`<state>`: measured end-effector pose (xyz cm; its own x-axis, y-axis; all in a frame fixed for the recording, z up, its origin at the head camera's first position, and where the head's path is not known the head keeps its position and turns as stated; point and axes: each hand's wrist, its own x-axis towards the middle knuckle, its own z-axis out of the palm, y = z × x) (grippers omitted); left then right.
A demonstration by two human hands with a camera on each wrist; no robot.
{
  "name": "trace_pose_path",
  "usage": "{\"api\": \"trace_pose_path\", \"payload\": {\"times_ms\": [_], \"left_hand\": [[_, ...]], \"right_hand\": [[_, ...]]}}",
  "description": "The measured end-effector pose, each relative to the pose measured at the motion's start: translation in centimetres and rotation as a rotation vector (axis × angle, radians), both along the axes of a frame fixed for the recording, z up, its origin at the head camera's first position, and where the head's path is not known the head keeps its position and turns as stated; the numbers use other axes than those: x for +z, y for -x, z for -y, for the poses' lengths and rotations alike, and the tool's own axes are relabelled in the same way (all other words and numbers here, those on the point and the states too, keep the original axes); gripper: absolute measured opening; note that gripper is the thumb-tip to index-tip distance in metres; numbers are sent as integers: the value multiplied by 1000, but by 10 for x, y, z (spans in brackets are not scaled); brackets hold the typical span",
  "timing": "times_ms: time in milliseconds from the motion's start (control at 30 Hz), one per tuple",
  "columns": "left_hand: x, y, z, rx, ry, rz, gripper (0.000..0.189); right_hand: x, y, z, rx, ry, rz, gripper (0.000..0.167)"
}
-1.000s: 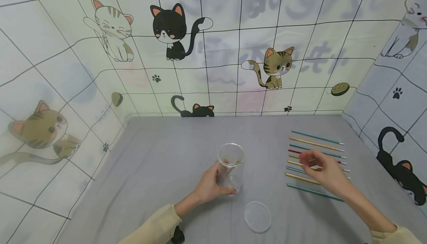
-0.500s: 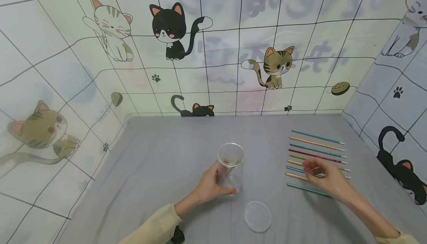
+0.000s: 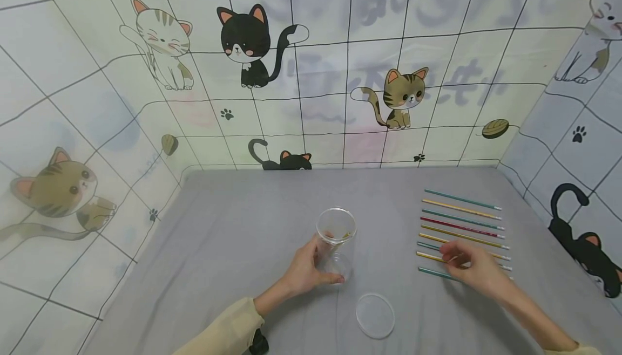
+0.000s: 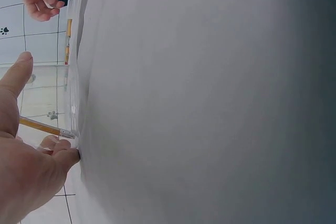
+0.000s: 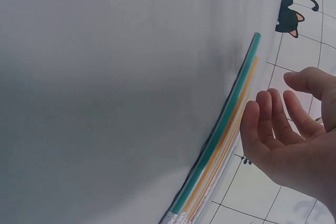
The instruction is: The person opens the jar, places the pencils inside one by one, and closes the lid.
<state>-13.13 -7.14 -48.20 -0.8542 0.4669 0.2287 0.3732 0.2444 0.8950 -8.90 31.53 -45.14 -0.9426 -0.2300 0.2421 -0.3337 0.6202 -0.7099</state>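
My left hand (image 3: pixel 306 271) grips the side of a clear, upright jar (image 3: pixel 347 255), fingers behind and thumb near its base. Inside the jar leans a yellow pencil (image 4: pixel 42 125), its eraser end down at the bottom. On the right, my right hand (image 3: pixel 478 270) hovers over the near end of a row of pencils, holding nothing. In the right wrist view its fingers (image 5: pixel 266 116) bend loosely, with the thumb apart. The nearest pencil is green (image 5: pixel 220 129); a yellow pencil (image 3: pixel 430 256) lies just beyond, and a red pencil (image 3: pixel 457 224) lies farther back.
A round clear lid (image 3: pixel 375 316) lies flat in front of the jar. Several pencils are spaced side by side on the grey cloth (image 3: pixel 252 220), erasers toward the right. A cat-print curtain (image 3: pixel 320 117) hangs behind the table and along both sides.
My right hand has moved toward the near side over the pencils, uncovering more of the red and yellow ones. The left hand and jar have stayed in place.
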Motion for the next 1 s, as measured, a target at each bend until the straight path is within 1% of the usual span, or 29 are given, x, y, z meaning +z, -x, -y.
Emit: {"api": "trace_pose_path", "payload": {"times_ms": [133,300,567,767,1000], "left_hand": [[2,0,0,1,-6,5,86],[1,0,0,4,1,-8,86],[1,1,0,-2,10,-5,86],[0,1,0,-6,15,-2,86],[2,0,0,0,14,2,85]], "right_hand": [[-5,1,1,24,19,8,30],[-10,3,2,28,6,11,29],[-11,3,6,29,-6,30,31],[-12,4,10,8,-54,57,32],[-13,6,13,5,-109,88,34]]}}
